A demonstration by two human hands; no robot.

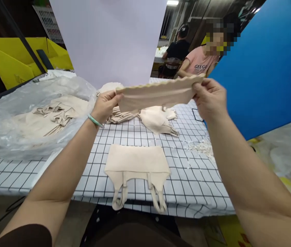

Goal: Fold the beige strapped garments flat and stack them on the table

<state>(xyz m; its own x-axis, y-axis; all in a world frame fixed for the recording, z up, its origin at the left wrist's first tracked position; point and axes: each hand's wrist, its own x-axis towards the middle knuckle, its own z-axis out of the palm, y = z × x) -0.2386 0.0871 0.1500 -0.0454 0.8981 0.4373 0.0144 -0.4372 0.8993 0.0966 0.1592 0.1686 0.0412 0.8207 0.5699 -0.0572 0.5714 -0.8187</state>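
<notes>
Between my two hands a beige camisole top [155, 94] is stretched out in the air above the table, its wavy edge uppermost. My left hand [106, 104] pinches one end of it, and my right hand [209, 96] grips the other, slightly higher end. The lower part of this garment overlaps the things behind it. Below, near the table's front edge, a second beige camisole top [137, 159] lies flat with its straps toward me, hanging at the edge. Farther back lie a stack of beige garments [121, 115] and a crumpled beige garment [158, 120].
A clear plastic bag [81, 82] with beige garments [50, 115] spreads over the table's left side. Small white scraps [204, 148] lie at right on the checked tablecloth [186, 188]. A white panel [109, 37] and a blue panel [266, 65] stand behind. Two people sit beyond.
</notes>
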